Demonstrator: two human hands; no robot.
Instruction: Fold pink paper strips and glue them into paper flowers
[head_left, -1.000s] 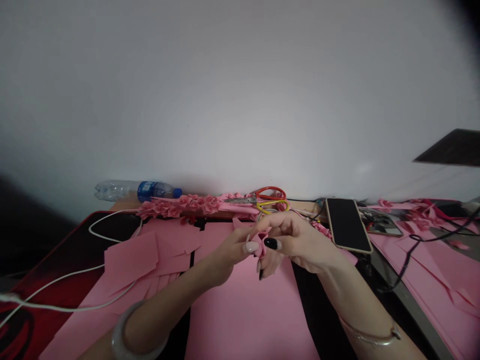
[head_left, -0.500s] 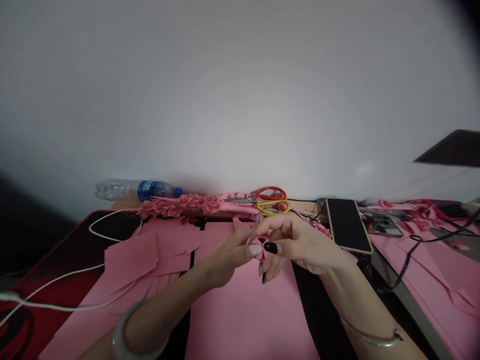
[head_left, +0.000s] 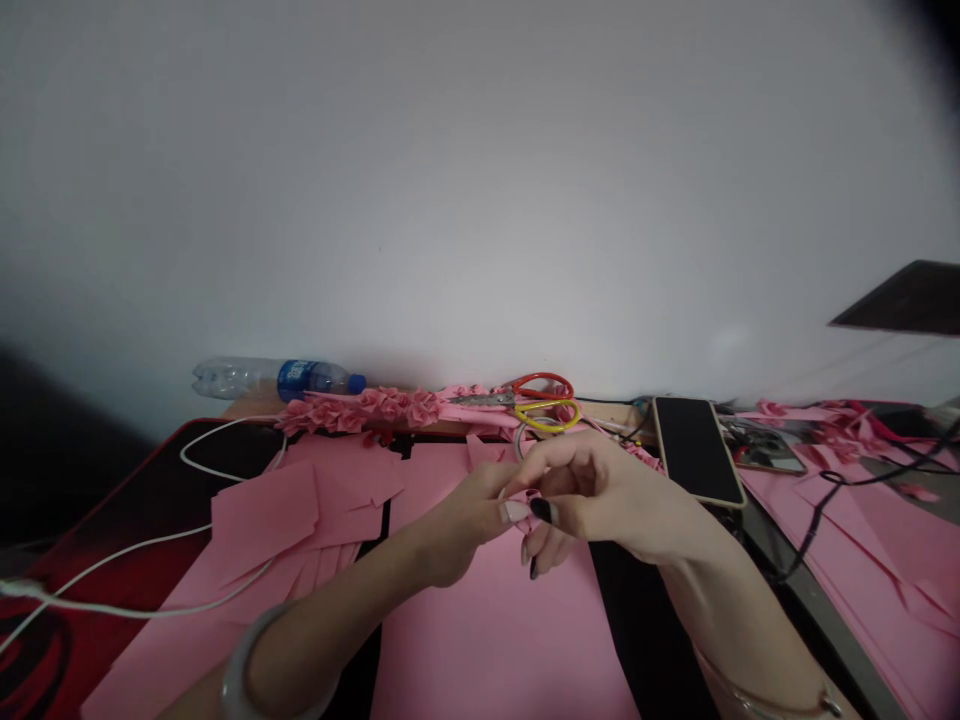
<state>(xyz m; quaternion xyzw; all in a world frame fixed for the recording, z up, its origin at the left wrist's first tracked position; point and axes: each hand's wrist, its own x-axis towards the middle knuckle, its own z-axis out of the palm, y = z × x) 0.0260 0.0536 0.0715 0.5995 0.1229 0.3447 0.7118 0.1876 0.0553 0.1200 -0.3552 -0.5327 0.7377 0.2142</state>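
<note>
A small folded pink paper piece (head_left: 529,498) is pinched between my two hands above the large pink sheet (head_left: 502,630). My left hand (head_left: 474,510) grips it from the left, thumb on its near face. From the right, my right hand (head_left: 589,500) holds it with a dark-nailed thumb pressed on it and the index finger curled over the top. The hands cover most of the paper, so its full shape is hidden. Just behind them lie scissors (head_left: 546,416) with one red and one yellow handle loop.
Pink paper squares (head_left: 266,520) are piled at left, crossed by a white cable (head_left: 150,615). Along the wall lie a plastic bottle (head_left: 277,379), pink paper flowers (head_left: 367,408) and a phone (head_left: 697,450). More pink paper (head_left: 847,560) and a black cable (head_left: 814,530) are at right.
Both hands have shifted slightly down, still holding the paper piece. It has turned between the fingers, and less of its face shows. The right wrist has dropped a little.
</note>
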